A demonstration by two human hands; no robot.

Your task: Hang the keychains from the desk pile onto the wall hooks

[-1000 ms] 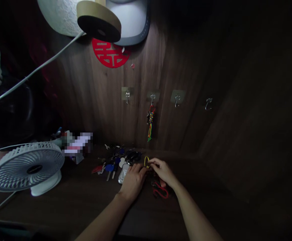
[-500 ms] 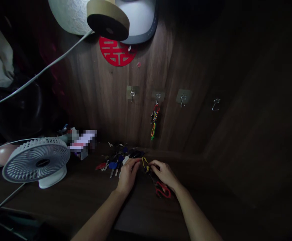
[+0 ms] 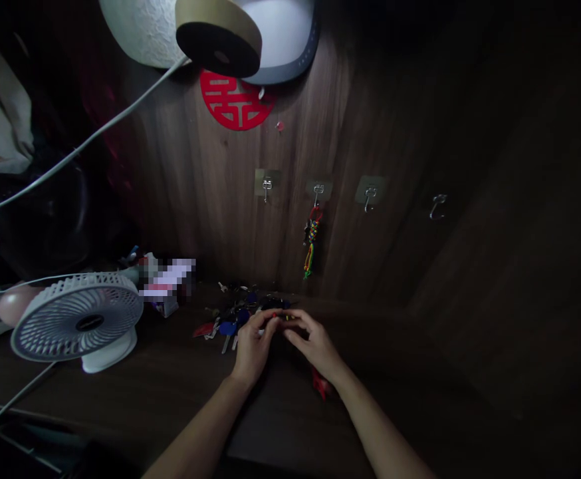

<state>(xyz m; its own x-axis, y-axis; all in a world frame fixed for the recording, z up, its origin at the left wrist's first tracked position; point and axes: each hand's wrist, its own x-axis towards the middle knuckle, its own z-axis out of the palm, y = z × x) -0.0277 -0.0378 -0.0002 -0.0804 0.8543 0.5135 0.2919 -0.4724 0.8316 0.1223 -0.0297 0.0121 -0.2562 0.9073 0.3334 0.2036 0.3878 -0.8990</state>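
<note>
My left hand (image 3: 253,349) and my right hand (image 3: 315,346) meet above a dark wooden shelf (image 3: 171,399), their fingertips closing on a small yellow loop (image 3: 283,317) that is mostly hidden. A heap of several keys (image 3: 235,320) with blue and red heads lies just left of my left hand. Below my right hand, a red strap (image 3: 322,384) lies partly hidden on the shelf.
A white desk fan (image 3: 77,318) stands at the left beside a pixelated object (image 3: 168,283). On the wooden wall are several metal hooks (image 3: 318,193), one holding a braided multicoloured charm (image 3: 312,239). A white cable (image 3: 86,140) runs across the upper left.
My hands have closed together over the yellow loop, which is now mostly hidden. My right hand has moved left and covers more of the red strap.
</note>
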